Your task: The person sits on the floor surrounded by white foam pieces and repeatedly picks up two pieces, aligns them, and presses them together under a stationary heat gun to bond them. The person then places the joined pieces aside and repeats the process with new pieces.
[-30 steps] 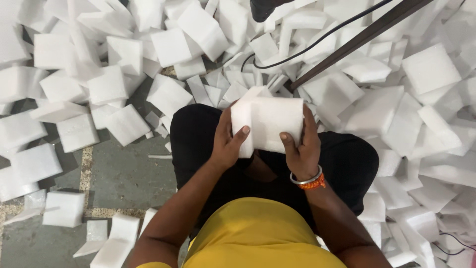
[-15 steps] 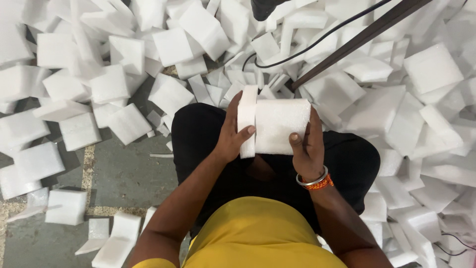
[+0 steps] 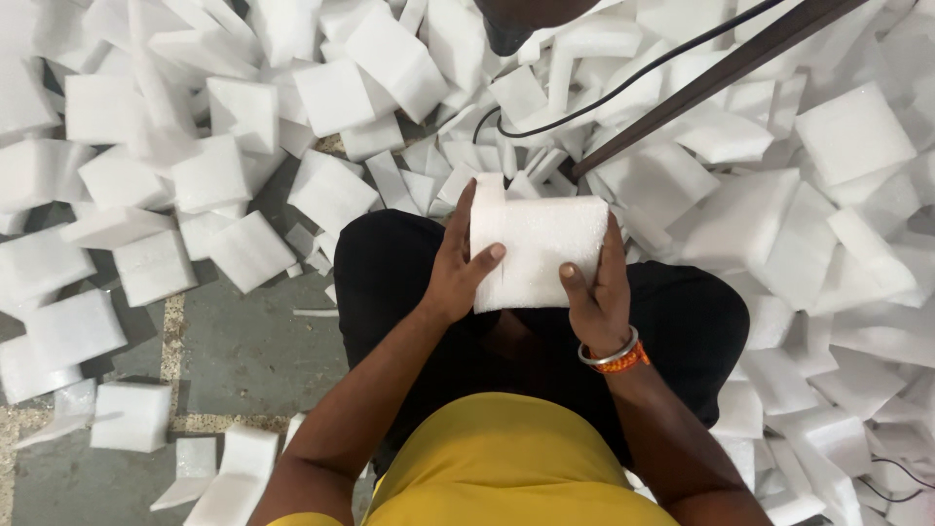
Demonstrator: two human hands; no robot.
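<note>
Held between 2 hands above the lap: a white foam block (image 3: pixel 539 253), upright face toward the camera. Left hand (image 3: pixel 456 268) clasped on its left edge, thumb pressed across the front. Right hand (image 3: pixel 596 292) clasped on the right edge, thumb on the lower front, silver and orange bangles (image 3: pixel 614 356) at the wrist. Beyond the grip, heaps of loose foam pieces (image 3: pixel 331 93) over a grey floor (image 3: pixel 248 346); black cable (image 3: pixel 623 83) and brown bar (image 3: pixel 721 73) further out.

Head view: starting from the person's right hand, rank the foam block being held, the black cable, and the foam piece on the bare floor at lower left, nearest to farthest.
From the right hand:
1. Held foam block, gripped in it, above the lap.
2. Black cable, up and ahead across the pile.
3. Floor foam piece, far off at lower left.
</note>
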